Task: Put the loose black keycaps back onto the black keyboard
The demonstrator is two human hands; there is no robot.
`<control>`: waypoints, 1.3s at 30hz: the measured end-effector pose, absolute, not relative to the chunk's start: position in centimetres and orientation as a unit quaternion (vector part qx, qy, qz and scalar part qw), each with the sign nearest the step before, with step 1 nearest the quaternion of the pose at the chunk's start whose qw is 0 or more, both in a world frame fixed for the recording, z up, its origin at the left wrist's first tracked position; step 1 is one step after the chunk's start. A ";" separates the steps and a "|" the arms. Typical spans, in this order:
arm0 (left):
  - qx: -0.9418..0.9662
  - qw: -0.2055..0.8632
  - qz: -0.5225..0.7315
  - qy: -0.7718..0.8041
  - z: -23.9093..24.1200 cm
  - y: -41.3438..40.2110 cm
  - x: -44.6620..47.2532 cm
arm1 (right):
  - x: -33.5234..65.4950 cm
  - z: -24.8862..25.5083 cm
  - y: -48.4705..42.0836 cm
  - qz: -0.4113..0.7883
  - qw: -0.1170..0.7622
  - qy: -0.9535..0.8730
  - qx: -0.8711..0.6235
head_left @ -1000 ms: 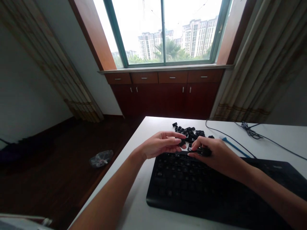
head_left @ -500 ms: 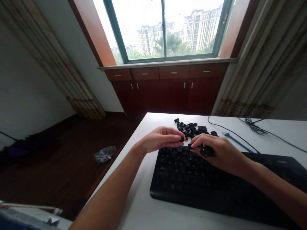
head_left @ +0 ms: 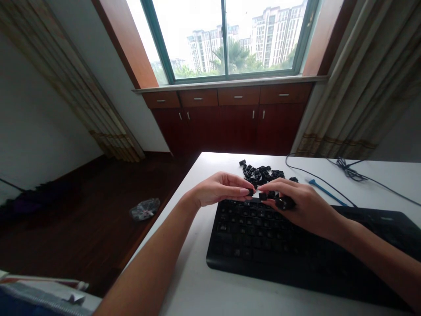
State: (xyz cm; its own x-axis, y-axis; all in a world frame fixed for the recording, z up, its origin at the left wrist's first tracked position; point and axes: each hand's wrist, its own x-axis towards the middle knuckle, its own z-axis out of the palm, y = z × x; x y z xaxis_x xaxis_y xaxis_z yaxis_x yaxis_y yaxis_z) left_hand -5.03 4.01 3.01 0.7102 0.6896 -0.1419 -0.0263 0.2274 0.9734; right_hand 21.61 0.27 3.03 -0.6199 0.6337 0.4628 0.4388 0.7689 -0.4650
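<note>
My left hand (head_left: 221, 189) is closed in a pinch on a small black keycap (head_left: 250, 192), held above the keyboard's back left edge. Close on its right, my right hand (head_left: 301, 199) has its fingers curled round a dark object with a rounded end (head_left: 285, 202), whose kind I cannot make out. Another small black piece (head_left: 263, 197) shows by its thumb and forefinger. Below both hands lies the black keyboard (head_left: 250, 254), with its right half partly under my right forearm. Just behind the hands, a heap of loose black keycaps (head_left: 258, 173) rests on the table.
The white table (head_left: 194, 263) ends at the left above a dark floor, where a clear plastic bag (head_left: 144, 209) lies. A blue stick-like tool (head_left: 327, 192) and a black cable (head_left: 351, 174) are behind the keyboard. Low wooden cabinets (head_left: 230, 127) stand below the window.
The thumb and forefinger of my right hand have shifted, and more of the black piece between them shows. My left hand keeps its pinch on the keycap, nearly still.
</note>
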 end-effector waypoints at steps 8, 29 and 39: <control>0.582 0.726 0.240 0.277 3.1 3.9 -4.9 | 21.6 3.2 0.3 0.161 0.314 -0.885 -0.305; 0.560 0.590 0.411 0.412 1.9 4.3 -2.7 | 26.0 2.5 -3.9 0.155 0.320 -0.860 -0.365; 0.597 0.577 0.360 0.425 1.5 4.4 -2.8 | 25.0 1.7 -5.7 0.171 0.260 -0.879 -0.362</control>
State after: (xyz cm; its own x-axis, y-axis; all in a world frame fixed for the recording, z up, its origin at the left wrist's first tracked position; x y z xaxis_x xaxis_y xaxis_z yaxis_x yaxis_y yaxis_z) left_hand -2.83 4.38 1.50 0.3782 0.9238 -0.0599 0.0925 0.0267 0.9954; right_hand 24.99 -5.68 1.66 -0.6025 0.7250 0.3337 0.5469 0.6795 -0.4891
